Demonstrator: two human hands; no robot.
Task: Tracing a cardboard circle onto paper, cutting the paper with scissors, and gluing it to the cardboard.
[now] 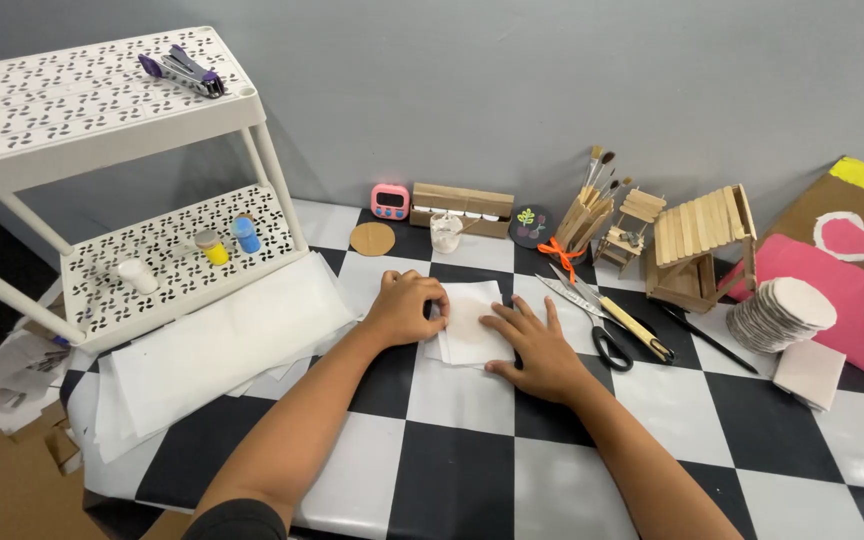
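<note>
Both hands flat, left hand [407, 308] and right hand [537, 350] pinning the white paper square [472, 325]; I'd press evenly along the fold.

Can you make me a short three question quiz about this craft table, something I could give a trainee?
1. True or false: both hands rest on the folded white sheet.
2. What lies just right of the right hand: (a) a stapler, (b) scissors, (c) a paint bottle?
3. Which hand presses the sheet's left edge?

Key
1. True.
2. b; the black-handled scissors lie there on the checkered table.
3. The left hand, fingers curled at that edge.
</note>
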